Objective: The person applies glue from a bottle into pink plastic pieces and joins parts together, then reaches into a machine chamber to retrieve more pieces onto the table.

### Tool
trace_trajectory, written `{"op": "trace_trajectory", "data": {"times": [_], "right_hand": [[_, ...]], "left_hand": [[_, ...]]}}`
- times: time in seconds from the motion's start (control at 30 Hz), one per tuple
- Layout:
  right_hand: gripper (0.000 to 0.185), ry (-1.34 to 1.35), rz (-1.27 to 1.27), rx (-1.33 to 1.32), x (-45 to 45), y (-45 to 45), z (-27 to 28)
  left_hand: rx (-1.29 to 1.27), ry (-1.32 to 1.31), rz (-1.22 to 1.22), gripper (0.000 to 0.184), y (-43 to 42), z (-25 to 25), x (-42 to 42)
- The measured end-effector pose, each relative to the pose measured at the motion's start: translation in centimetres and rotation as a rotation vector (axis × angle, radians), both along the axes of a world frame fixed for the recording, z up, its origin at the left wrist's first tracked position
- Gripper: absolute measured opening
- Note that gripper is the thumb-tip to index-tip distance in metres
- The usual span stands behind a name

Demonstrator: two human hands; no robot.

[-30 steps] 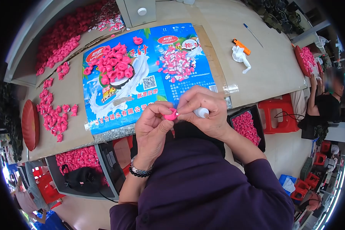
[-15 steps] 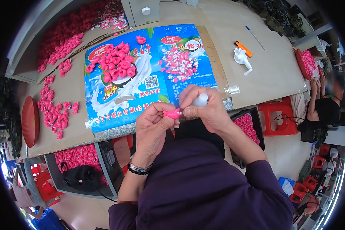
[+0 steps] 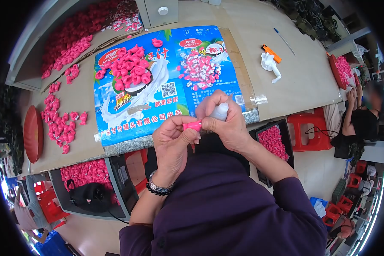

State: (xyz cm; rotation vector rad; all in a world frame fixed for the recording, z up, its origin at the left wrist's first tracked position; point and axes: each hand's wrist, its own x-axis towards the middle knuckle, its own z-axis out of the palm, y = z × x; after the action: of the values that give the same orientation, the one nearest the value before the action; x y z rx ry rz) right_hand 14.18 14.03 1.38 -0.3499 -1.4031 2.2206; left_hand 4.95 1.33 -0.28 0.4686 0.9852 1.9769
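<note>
Between the thumb and fingers of my left hand (image 3: 171, 143) is a small pink plastic piece (image 3: 193, 126). My right hand (image 3: 232, 130) keeps a small translucent white bottle (image 3: 220, 112) against its palm, while its thumb and forefinger press at the right end of the pink piece. Whatever lies under those fingertips is hidden. Ahead of my hands, on a blue printed cardboard sheet (image 3: 147, 112), sit a heap of hollow pink pieces (image 3: 132, 68) and a pile of small pink-and-white parts (image 3: 200, 70).
More pink pieces (image 3: 57, 119) lie at left beside a red dish (image 3: 33, 134). An orange-handled tool (image 3: 272, 54), a white cloth-like item (image 3: 269, 64) and a pen (image 3: 283, 41) rest at right. Pink-filled bins (image 3: 273, 143) stand below the table edge. A person (image 3: 362, 117) sits far right.
My right thumb and forefinger have closed up against the end of the pink piece, covering the white tip seen there before. The bottle has tilted slightly in my right hand.
</note>
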Motion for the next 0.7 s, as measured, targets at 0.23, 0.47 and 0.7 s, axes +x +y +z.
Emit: {"op": "trace_trajectory", "data": {"times": [0.23,0.47,0.7], "right_hand": [[0.028,0.039,-0.068,0.139,-0.4,-0.4,-0.6],[0.027,0.069,-0.107,0.158,-1.0,-0.8,-0.7],[0.021,-0.060,-0.137,0.329,-1.7,-0.4,-1.6]], "left_hand": [[0.005,-0.006,0.077,0.021,0.2,-0.2,0.5],[0.002,-0.022,0.136,0.020,0.2,-0.5,0.6],[-0.098,0.171,0.155,0.019,-0.8,0.3,-2.5]]}}
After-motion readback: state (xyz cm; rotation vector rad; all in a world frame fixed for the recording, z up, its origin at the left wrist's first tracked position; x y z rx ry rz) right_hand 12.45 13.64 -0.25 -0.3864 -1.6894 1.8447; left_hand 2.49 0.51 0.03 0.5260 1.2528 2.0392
